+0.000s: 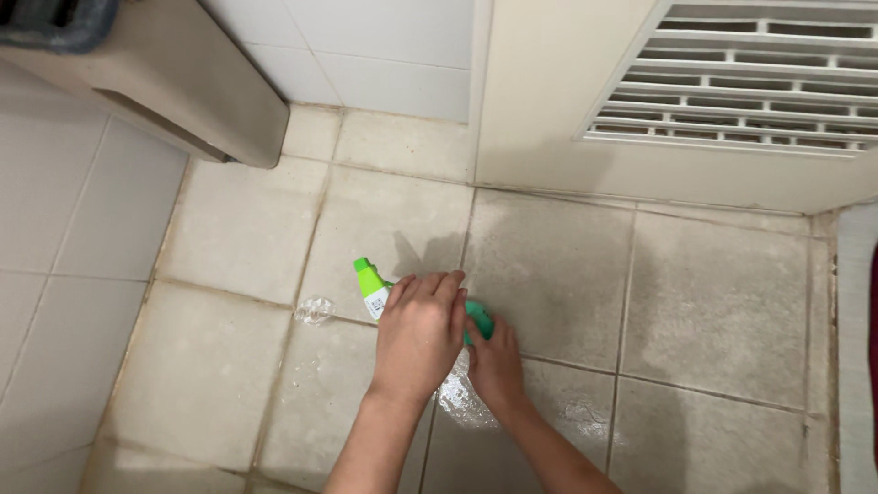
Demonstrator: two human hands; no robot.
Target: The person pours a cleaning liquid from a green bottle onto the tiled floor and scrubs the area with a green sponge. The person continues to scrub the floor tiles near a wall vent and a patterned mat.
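My left hand is wrapped over a green spray bottle. Only its bright green nozzle and a bit of white label stick out past my fingers, pointing up and left over the tiled floor. My right hand is just to the right, low on the floor, closed over a teal sponge-like pad, most of which my two hands hide. Shiny wet foam lies on the tile under and in front of my wrists.
A small clear blob of foam sits on a grout line left of the bottle. A beige bin or fixture hangs at the top left by the white wall tiles. A cream door with a louvred vent stands at the top right.
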